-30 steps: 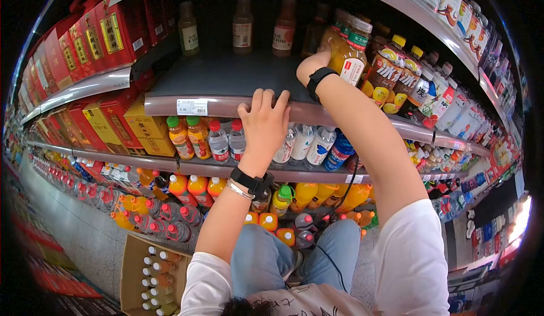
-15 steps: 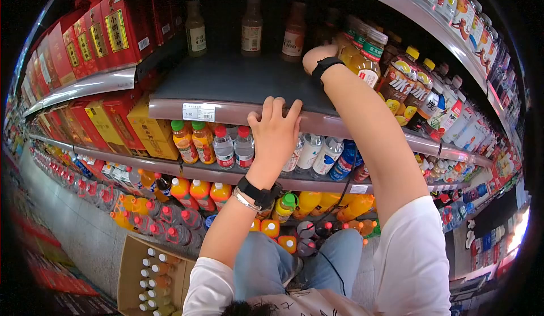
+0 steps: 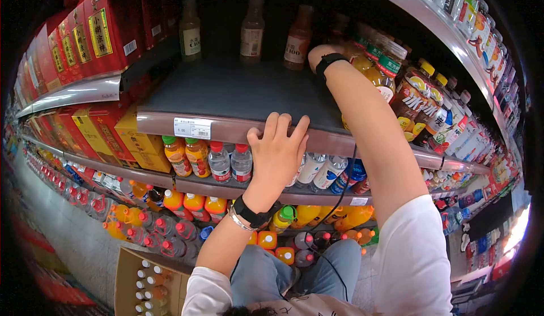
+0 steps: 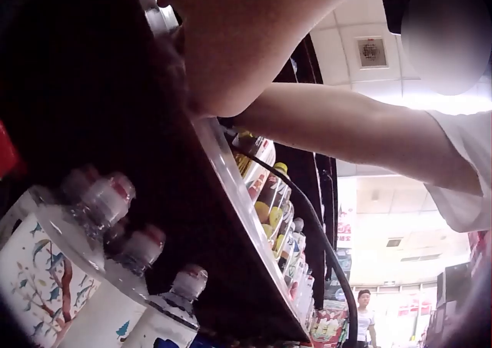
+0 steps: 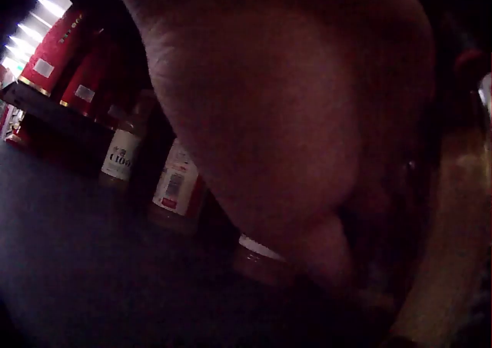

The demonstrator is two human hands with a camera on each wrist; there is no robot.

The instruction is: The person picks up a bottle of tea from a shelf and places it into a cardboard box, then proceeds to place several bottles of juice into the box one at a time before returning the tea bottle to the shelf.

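Nearest, well below the price tag (image 3: 192, 128), a cardboard box (image 3: 127, 265) holds white-capped bottles (image 3: 160, 280). To the tag's right, the left hand (image 3: 277, 156) rests on the shelf edge (image 3: 232, 133), fingers spread across the lip, with no bottle in them. Deeper in and farther right of the tag, the right hand (image 3: 324, 51) is just beside the amber bottles (image 3: 386, 78); its fingers are hidden, so I cannot tell how far open they are or whether they grip anything. Farthest, beyond the tag, 3 labelled bottles (image 3: 251, 33) stand apart on the dark shelf (image 3: 238, 92). The likeliest trouble is a toppled bottle, caused by the right forearm (image 3: 379, 123) or unseen fingers knocking a neck. Compared with 1.0 s ago, the right hand reaches deeper and less of it shows, while the 3 labelled bottles keep their order.
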